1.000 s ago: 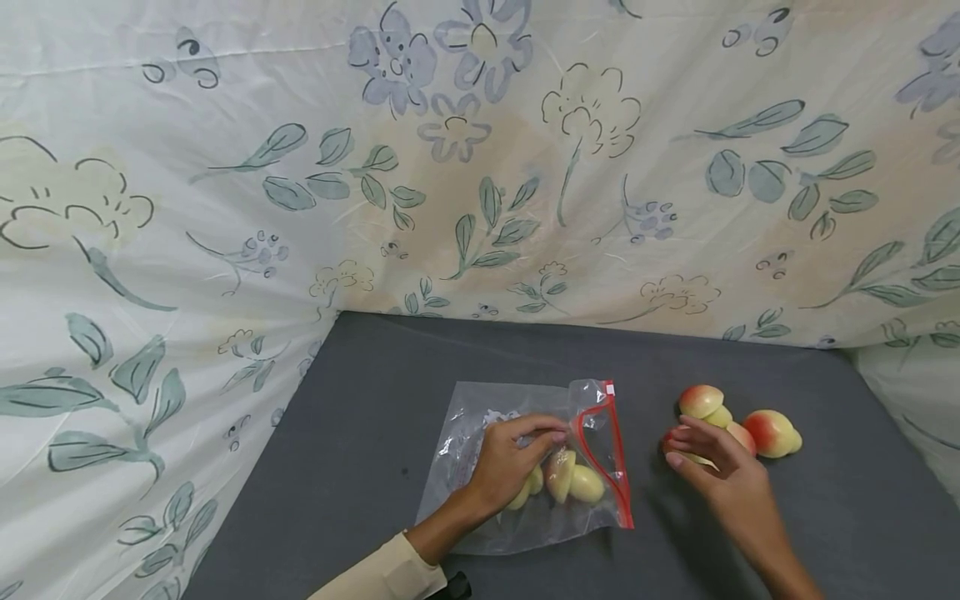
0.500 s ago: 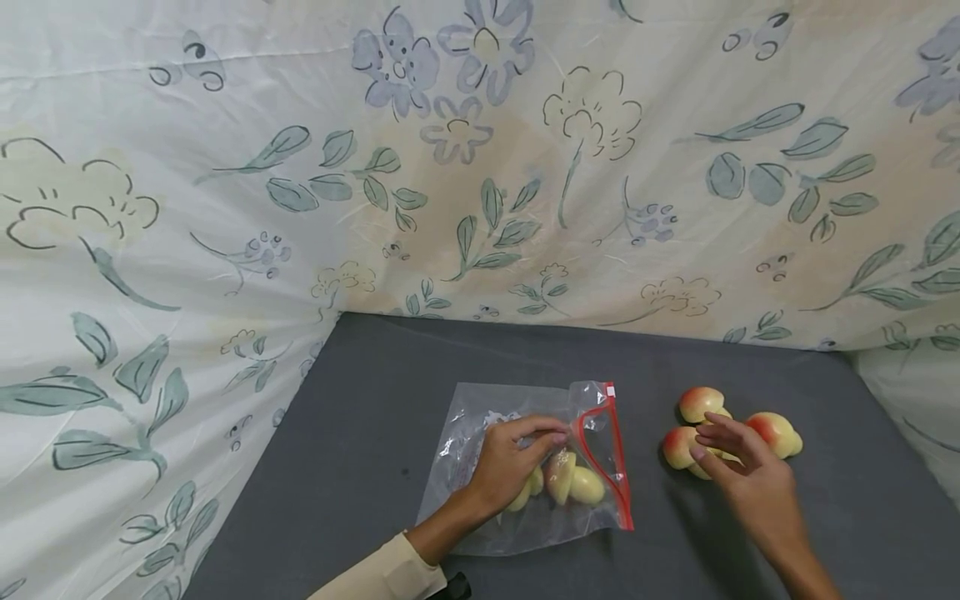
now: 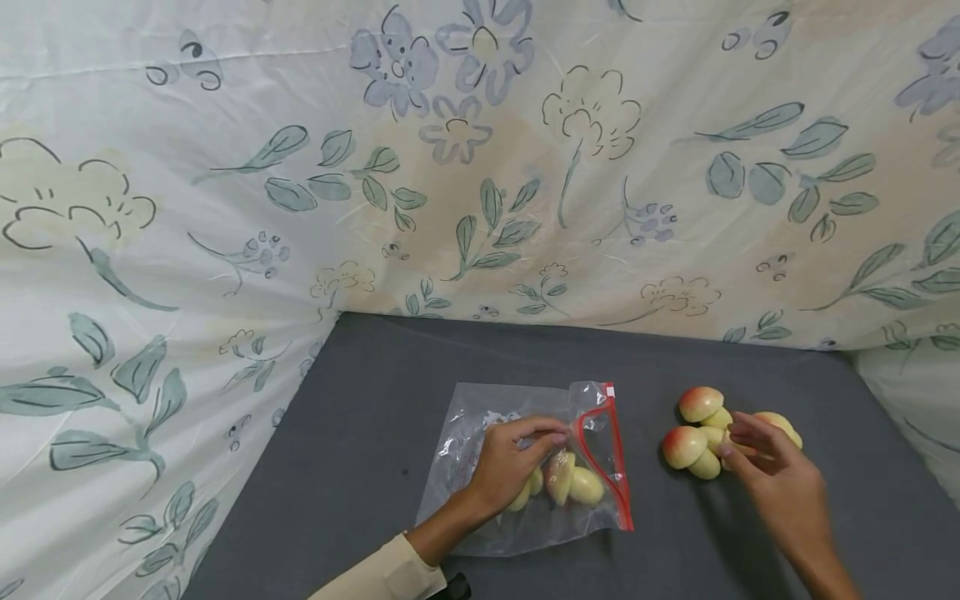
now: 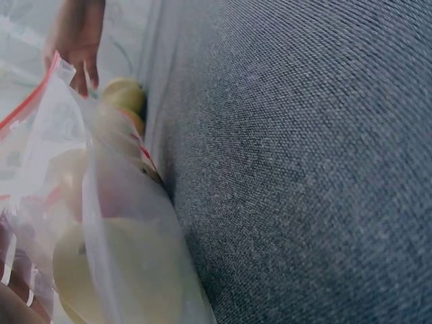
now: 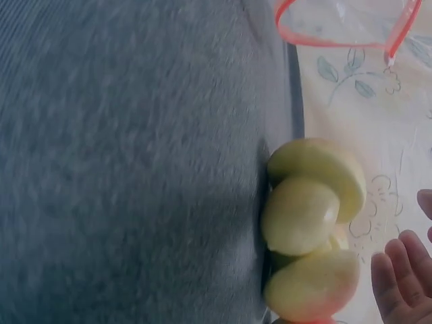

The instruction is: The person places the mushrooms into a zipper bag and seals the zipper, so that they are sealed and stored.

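Observation:
A clear zip bag (image 3: 465,433) with a red zip edge lies on the dark cloth, its mouth gaping toward the right. Pinched in my left hand (image 3: 506,462) is the bag's upper layer near the mouth. Inside the bag are yellow-and-red mushroom-shaped pieces (image 3: 587,485), partly under that hand; the left wrist view shows them through the plastic. My right hand (image 3: 783,475) hovers over a group of similar mushroom-shaped pieces (image 3: 684,447) right of the bag, partly hiding those at the right. Its fingers (image 5: 408,270) extend beside the pieces in the right wrist view, holding nothing.
The dark grey cloth (image 3: 360,400) covers the work surface. A floral-patterned curtain (image 3: 480,208) rises along the back and left sides. A small black object (image 3: 456,586) shows at the front, beside the left sleeve (image 3: 390,571).
My right hand has moved to the right across the loose mushroom-shaped pieces, uncovering the left ones and covering some at the right. The left hand and the bag stay put.

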`<state>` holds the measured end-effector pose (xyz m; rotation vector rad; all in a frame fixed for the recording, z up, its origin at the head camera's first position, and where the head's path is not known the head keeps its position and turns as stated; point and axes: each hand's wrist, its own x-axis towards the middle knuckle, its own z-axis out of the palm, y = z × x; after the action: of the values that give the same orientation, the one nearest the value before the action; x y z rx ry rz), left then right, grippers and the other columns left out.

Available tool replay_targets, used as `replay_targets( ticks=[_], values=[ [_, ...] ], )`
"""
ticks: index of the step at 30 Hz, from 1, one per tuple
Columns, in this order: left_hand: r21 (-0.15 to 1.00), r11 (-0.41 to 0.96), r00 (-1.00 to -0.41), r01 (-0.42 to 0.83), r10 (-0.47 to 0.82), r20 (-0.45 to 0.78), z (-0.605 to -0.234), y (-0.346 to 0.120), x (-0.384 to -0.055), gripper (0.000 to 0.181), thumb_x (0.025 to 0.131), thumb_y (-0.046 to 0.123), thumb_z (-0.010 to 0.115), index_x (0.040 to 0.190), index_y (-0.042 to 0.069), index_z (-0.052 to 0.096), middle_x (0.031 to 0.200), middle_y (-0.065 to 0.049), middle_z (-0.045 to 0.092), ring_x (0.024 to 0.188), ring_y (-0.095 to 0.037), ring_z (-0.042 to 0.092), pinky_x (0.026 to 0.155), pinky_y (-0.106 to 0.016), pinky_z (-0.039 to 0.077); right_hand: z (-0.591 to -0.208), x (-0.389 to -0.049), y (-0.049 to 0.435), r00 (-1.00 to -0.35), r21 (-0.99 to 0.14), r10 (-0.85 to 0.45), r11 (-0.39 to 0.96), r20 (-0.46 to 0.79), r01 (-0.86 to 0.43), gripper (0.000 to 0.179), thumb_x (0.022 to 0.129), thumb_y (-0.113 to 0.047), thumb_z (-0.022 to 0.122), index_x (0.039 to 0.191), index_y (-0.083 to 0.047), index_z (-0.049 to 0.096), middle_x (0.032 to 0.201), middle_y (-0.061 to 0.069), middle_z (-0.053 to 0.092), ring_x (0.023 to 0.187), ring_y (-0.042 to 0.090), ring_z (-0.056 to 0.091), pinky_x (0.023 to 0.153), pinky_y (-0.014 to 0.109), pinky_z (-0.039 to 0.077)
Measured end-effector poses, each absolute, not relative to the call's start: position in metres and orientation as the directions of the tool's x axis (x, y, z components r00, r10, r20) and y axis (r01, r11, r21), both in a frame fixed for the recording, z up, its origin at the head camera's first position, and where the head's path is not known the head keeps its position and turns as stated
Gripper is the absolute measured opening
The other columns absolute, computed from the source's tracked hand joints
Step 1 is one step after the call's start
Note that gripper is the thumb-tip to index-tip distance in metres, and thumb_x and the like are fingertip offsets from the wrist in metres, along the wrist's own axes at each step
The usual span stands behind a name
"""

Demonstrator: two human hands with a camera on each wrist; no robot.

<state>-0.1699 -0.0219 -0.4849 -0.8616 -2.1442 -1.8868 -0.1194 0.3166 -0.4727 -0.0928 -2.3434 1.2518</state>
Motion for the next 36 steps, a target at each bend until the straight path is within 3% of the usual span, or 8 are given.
replay_targets(
  ticks=[3,14,27,28,31,34,36],
  values=[
    [0.861,0.038,-0.823,0.507,0.318,0.470,-0.483,-0.023,-0.169,0.015,0.102,0.018,0.072,0.111,0.009,0.081,0.106,-0.005,0.082,0.098,-0.012,0.078,0.088,-0.031,0.063,-0.475,-0.121,0.320,-0.870,-0.802,0.296,0.573,0.394,-0.168,0.048,0.092,0.003,0.080,0.138,0.000,0.066,0.110,-0.025,0.066,0.095,-0.015,0.065,0.079,0.003,0.050],
    [0.862,0.038,-0.825,0.506,0.312,0.471,-0.482,-0.024,-0.168,0.014,0.102,0.018,0.073,0.110,0.009,0.081,0.106,-0.006,0.082,0.098,-0.010,0.077,0.088,-0.032,0.063,-0.475,-0.128,0.330,-0.849,-0.820,0.402,0.570,0.343,-0.062,0.047,0.093,-0.005,0.082,0.138,-0.003,0.067,0.110,-0.030,0.064,0.095,-0.014,0.063,0.081,0.000,0.047],
    [0.867,0.041,-0.830,0.497,0.314,0.461,-0.483,-0.026,-0.168,0.015,0.102,0.017,0.073,0.110,0.007,0.080,0.106,-0.007,0.082,0.099,-0.009,0.077,0.089,-0.032,0.063,-0.483,-0.134,0.351,-0.807,-0.816,0.521,0.572,0.277,0.089,0.053,0.092,-0.007,0.082,0.142,-0.003,0.066,0.111,-0.031,0.051,0.097,-0.021,0.048,0.082,-0.004,0.038],
    [0.866,0.042,-0.830,0.498,0.314,0.461,-0.483,-0.026,-0.168,0.015,0.102,0.018,0.073,0.110,0.008,0.080,0.105,-0.007,0.082,0.099,-0.009,0.077,0.089,-0.032,0.063,-0.484,-0.135,0.352,-0.806,-0.808,0.530,0.578,0.265,0.115,0.054,0.092,-0.008,0.082,0.144,-0.005,0.065,0.115,-0.025,0.054,0.101,-0.019,0.048,0.083,-0.003,0.037],
    [0.865,0.043,-0.829,0.499,0.315,0.462,-0.484,-0.026,-0.168,0.015,0.102,0.018,0.073,0.111,0.008,0.081,0.106,-0.006,0.082,0.099,-0.009,0.077,0.089,-0.031,0.063,-0.482,-0.136,0.356,-0.808,-0.784,0.555,0.584,0.198,0.209,0.060,0.096,-0.016,0.080,0.152,-0.009,0.058,0.137,-0.002,0.058,0.124,0.005,0.056,0.091,0.004,0.037],
    [0.861,0.040,-0.824,0.508,0.315,0.471,-0.484,-0.026,-0.168,0.015,0.102,0.018,0.073,0.111,0.008,0.080,0.106,-0.006,0.082,0.099,-0.010,0.077,0.089,-0.031,0.063,-0.479,-0.138,0.360,-0.815,-0.769,0.565,0.575,0.127,0.279,0.066,0.100,-0.023,0.076,0.159,-0.012,0.049,0.158,0.020,0.047,0.140,0.037,0.052,0.093,0.016,0.039],
    [0.861,0.037,-0.823,0.508,0.317,0.472,-0.483,-0.027,-0.168,0.015,0.103,0.017,0.072,0.111,0.007,0.080,0.106,-0.007,0.082,0.099,-0.010,0.077,0.088,-0.031,0.063,-0.477,-0.139,0.363,-0.821,-0.761,0.562,0.575,0.100,0.301,0.069,0.101,-0.025,0.074,0.161,-0.011,0.045,0.162,0.025,0.042,0.138,0.050,0.050,0.087,0.019,0.038]
  ],
)
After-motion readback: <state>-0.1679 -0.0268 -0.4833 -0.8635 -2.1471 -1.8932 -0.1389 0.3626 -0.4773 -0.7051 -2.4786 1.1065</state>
